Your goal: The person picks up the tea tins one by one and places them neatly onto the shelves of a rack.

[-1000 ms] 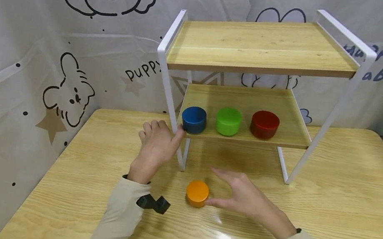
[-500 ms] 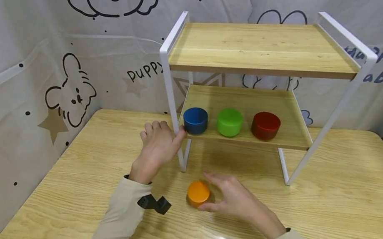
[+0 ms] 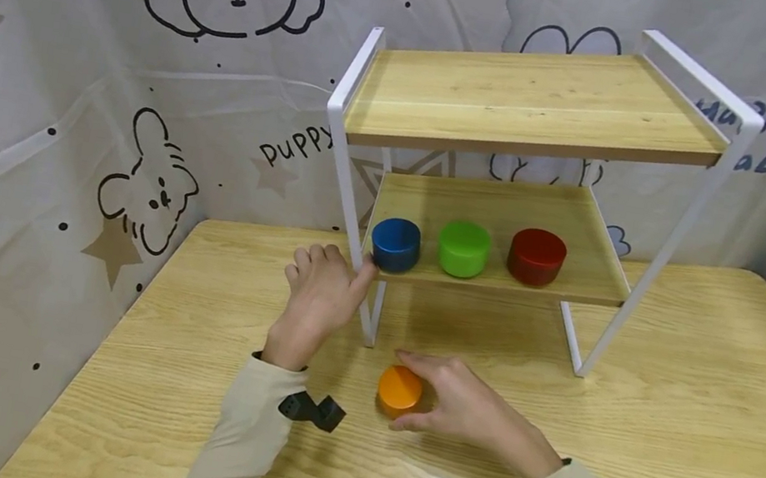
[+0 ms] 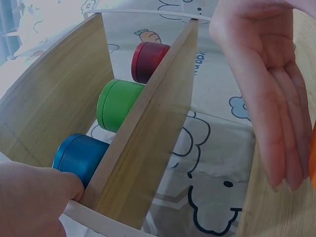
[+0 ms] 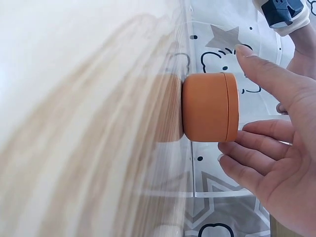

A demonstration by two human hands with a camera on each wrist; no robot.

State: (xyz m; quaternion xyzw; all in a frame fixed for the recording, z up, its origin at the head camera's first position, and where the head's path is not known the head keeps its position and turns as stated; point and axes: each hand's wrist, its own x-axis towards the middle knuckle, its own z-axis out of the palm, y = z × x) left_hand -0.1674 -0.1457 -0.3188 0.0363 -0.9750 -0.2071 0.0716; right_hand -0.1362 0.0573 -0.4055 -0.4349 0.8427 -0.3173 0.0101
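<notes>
An orange round lidded tin (image 3: 399,391) stands on the table in front of a two-tier shelf rack (image 3: 527,102). My right hand (image 3: 465,405) reaches around it from the right, thumb on the near side and fingers on the far side. In the right wrist view the thumb is spread apart from the orange tin (image 5: 207,107), while the fingertips lie right at its lid. My left hand (image 3: 322,296) grips the rack at its left front post, thumb on the lower board's edge close to a blue tin (image 3: 395,245).
On the lower board, a green tin (image 3: 463,250) and a red tin (image 3: 536,258) stand in a row with the blue one. The rack's white right leg (image 3: 634,306) stands on the wooden table (image 3: 686,425). A printed cloth (image 3: 15,254) hangs behind.
My right hand has moved left and slightly nearer, bringing thumb and fingers around the orange tin. My left hand keeps its grip on the rack; the tins stay put.
</notes>
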